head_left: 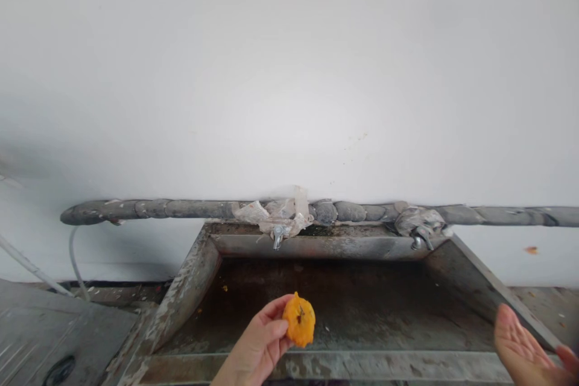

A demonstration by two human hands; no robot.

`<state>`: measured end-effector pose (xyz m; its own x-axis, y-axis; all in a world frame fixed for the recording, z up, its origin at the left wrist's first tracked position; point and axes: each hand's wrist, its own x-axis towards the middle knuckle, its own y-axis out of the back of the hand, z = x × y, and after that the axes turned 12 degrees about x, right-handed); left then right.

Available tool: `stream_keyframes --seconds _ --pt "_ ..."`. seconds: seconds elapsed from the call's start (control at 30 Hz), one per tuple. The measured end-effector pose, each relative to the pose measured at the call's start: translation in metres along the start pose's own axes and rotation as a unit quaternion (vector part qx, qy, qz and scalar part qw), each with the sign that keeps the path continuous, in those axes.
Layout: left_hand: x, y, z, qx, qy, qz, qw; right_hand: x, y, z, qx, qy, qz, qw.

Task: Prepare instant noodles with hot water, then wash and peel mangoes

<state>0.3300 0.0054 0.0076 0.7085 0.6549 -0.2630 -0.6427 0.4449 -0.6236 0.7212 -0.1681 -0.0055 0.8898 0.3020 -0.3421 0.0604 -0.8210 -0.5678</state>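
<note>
My left hand (265, 341) holds a small orange-yellow piece (300, 319), like a fruit or vegetable, between thumb and fingers. A dark spot marks its middle. Both are over the front part of a wide, stained metal sink (362, 362). Near the sink's right front corner, my right hand (527, 347) has its palm turned up and its fingers apart, with nothing in it. The lower parts of both hands are cut off by the bottom edge of the view.
A grey wrapped pipe (199, 209) runs along the white wall, with a left tap (277, 236) and a right tap (421, 238) over the sink's back edge. A grey metal surface (58, 332) lies at the left, near a thin hose (75, 259).
</note>
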Motion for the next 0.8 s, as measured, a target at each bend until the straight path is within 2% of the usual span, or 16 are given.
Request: stream_keyframes --seconds 0.03,0.07,0.1,0.13,0.17,0.23,0.33,0.4,0.5,0.63,0.8 --pt "0.001 -0.003 -0.001 0.006 0.002 0.004 1.000 -0.007 -0.008 0.003 0.017 0.002 0.004 1.000" --pt "0.001 -0.007 -0.001 0.013 0.004 0.005 1.000 -0.021 -0.019 0.013 0.010 -0.007 -0.021 1.000" --pt "0.002 -0.010 -0.002 0.023 0.006 0.004 1.000 -0.041 -0.033 0.027 -0.021 -0.032 -0.064 0.997" --pt "0.003 -0.013 -0.002 0.034 0.007 0.001 0.999 -0.065 -0.049 0.044 -0.083 -0.055 -0.159 0.982" --pt "0.003 -0.016 -0.003 0.046 0.007 0.000 0.999 -0.089 -0.064 0.061 -0.152 -0.062 -0.250 0.954" --pt "0.004 -0.020 -0.003 0.069 0.003 0.006 0.998 -0.132 -0.090 0.090 -0.294 -0.055 -0.397 0.868" --pt "0.002 -0.022 -0.004 0.095 -0.008 0.025 0.995 -0.168 -0.110 0.109 -0.426 0.026 -0.499 0.754" --pt "0.000 -0.021 -0.004 0.115 -0.019 0.039 0.992 -0.175 -0.114 0.111 -0.471 0.047 -0.528 0.705" --pt "-0.004 -0.019 -0.004 0.146 -0.035 0.058 0.987 -0.175 -0.115 0.113 -0.508 0.062 -0.543 0.666" --pt "-0.008 -0.017 -0.003 0.181 -0.058 0.077 0.979 -0.176 -0.117 0.120 -0.520 0.074 -0.547 0.651" --pt "-0.007 -0.011 -0.005 0.210 -0.079 0.084 0.971 -0.180 -0.118 0.131 -0.516 0.121 -0.556 0.640"
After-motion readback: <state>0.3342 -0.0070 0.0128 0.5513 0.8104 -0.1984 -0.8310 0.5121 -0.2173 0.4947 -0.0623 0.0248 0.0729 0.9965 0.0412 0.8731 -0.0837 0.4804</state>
